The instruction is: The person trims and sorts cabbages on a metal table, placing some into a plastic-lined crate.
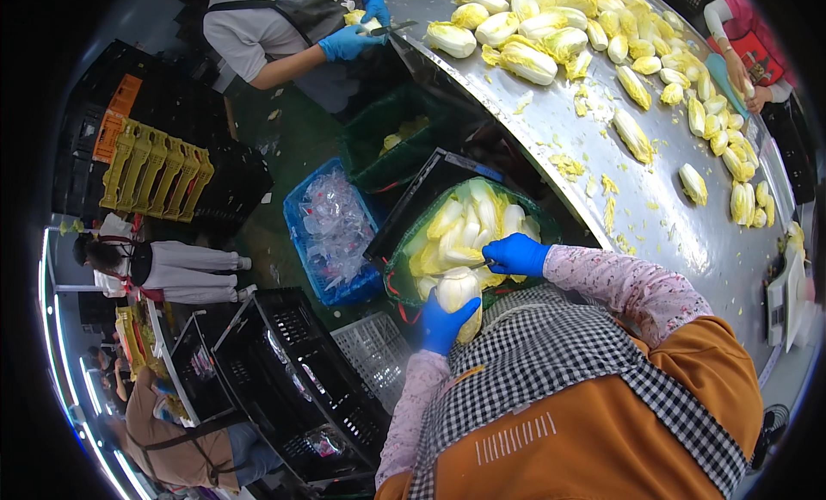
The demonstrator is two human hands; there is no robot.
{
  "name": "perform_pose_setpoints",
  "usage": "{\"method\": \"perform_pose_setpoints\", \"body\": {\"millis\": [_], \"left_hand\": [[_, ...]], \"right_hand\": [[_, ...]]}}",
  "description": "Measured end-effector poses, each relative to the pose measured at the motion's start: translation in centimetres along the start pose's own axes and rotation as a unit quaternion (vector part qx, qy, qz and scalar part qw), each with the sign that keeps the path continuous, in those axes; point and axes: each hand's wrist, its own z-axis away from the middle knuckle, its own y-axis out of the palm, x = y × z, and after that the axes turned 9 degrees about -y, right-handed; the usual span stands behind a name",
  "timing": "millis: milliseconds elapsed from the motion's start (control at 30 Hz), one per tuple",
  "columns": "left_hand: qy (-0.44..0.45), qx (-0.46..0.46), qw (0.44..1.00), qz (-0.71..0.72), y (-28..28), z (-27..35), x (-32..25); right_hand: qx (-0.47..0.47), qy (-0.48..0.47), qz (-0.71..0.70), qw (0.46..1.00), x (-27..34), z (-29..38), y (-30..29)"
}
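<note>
My left hand (444, 322), in a blue glove, grips a napa cabbage (459, 288) with its pale base turned up. In my blue-gloved right hand (517, 255) is a knife (479, 265); its short visible blade lies close to the cabbage's base, and whether it touches cannot be told. Both hands are over the near rim of a green mesh-lined container (403, 242), filled with loose cabbage leaves (461, 226). The fingers of my right hand hide the knife's handle.
A metal table (568, 125) bears many napa cabbages (529, 60) and leaf scraps. Left of the container stands a blue crate (298, 242) of clear plastic (332, 216). Black crates (303, 371) are stacked near my left side. Across, a co-worker's gloved hands (352, 43) hold a cabbage and knife.
</note>
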Motion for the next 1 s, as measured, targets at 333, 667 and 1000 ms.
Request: {"method": "perform_pose_setpoints", "body": {"millis": [333, 667, 1000], "left_hand": [[0.030, -0.013, 0.994, 0.101, -1.4, -1.2, 2.0], [-0.073, 0.164, 0.897, 0.404, 0.2, -1.4, -2.1], [-0.061, 0.116, 0.892, 0.434, -0.2, -1.7, -2.9]], "right_hand": [[-0.056, 0.164, -0.098, 0.980, 0.3, 0.3, -0.5], [-0.027, 0.100, -0.449, 0.888, 4.2, -2.5, -2.3], [-0.051, 0.156, -0.392, 0.905, 4.1, -2.9, -3.8]]}}
